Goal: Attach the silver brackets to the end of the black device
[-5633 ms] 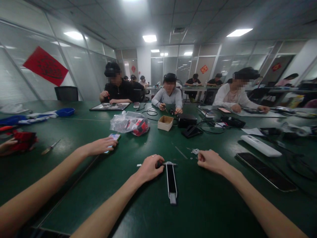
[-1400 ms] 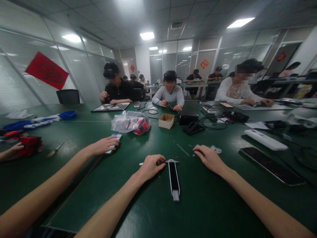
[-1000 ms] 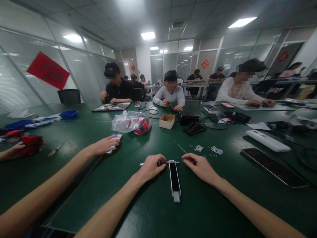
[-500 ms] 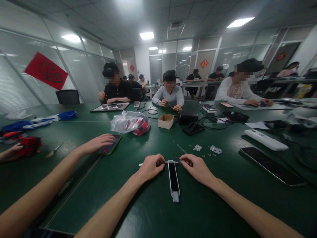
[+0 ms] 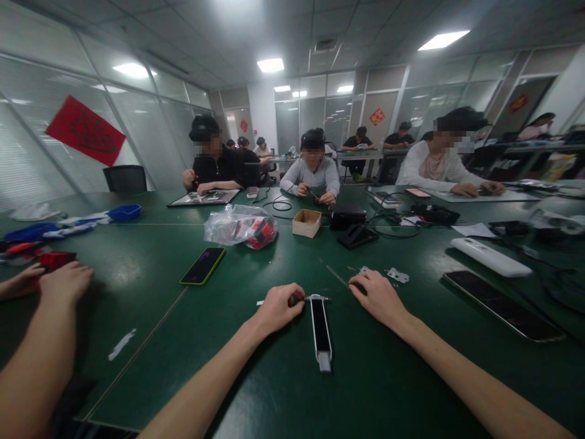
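A slim black-and-white device [image 5: 320,326] lies on the green table, a grey piece at its near end and a thin metal rod [image 5: 325,299] across its far end. My left hand [image 5: 280,310] is closed on the left end of that rod, its fingers pinched together. To the right, apart from the device, my right hand [image 5: 377,294] rests low over the table with its thumb and fingers curled close; whether anything is between them is too small to tell. Just beyond it are small metal plates [image 5: 398,275], one partly covered by its fingers.
A co-worker's hands hold a red object [image 5: 57,261] at the far left. A green-edged phone [image 5: 203,266], a plastic bag [image 5: 240,227] and a small box [image 5: 306,224] lie ahead. At right are a white device [image 5: 491,258] and a large phone [image 5: 503,306].
My right hand has left the rod and moved right toward the metal plates. The co-worker's hand has gone from the green-edged phone to the red object. My left hand stays put.
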Demonstrator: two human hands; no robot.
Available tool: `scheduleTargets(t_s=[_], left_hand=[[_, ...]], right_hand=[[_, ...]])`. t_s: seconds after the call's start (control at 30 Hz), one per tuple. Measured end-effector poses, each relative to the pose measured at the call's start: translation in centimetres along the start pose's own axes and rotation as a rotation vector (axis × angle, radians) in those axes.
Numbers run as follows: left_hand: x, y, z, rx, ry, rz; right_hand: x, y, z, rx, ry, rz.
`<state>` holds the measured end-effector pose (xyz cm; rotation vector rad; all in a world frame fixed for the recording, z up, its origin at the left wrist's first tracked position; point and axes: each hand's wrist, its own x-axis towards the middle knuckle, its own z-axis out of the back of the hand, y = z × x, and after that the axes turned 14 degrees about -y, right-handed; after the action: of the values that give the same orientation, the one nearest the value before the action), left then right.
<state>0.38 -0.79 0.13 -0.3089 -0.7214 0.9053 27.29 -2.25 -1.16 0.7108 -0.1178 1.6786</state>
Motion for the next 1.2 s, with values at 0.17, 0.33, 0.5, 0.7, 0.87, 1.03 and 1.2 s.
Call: scheduleTargets(t_s=[0.17, 0.33, 0.5, 0.7, 0.87, 1.03, 1.2], left_hand=[[0.0, 0.2, -0.2, -0.004, -0.005, 0.008], [0.1, 0.2, -0.1, -0.001, 0.008, 0.008], [0.1, 0.1, 0.0, 0.004, 0.012, 0.006], [0.1, 0.0, 0.0, 0.003, -0.005, -0.004], [0.1, 0.0, 0.0, 0.004, 0.01, 0.013], [0.1, 0.1, 0.0, 0.005, 0.009, 0.006], [0.2, 0.1, 0.0, -0.006, 0.007, -0.013]], right_hand=[[0.8, -2.0, 1.2, -0.094, -0.078, -0.015], [1.5, -4.5, 3.1, -0.089, 0.049, 0.083], [1.6, -5.5, 3.7, -0.068, 0.262, 0.108], [1.4, -5.4, 3.0, -0.088, 0.275, 0.056], [1.5, -5.6, 2.9, -0.075, 0.21, 0.027], [2.0, -6.5, 4.4, -0.208, 0.089, -0.005], [1.9, -7.4, 4.8, -0.244, 0.228, -0.016]])
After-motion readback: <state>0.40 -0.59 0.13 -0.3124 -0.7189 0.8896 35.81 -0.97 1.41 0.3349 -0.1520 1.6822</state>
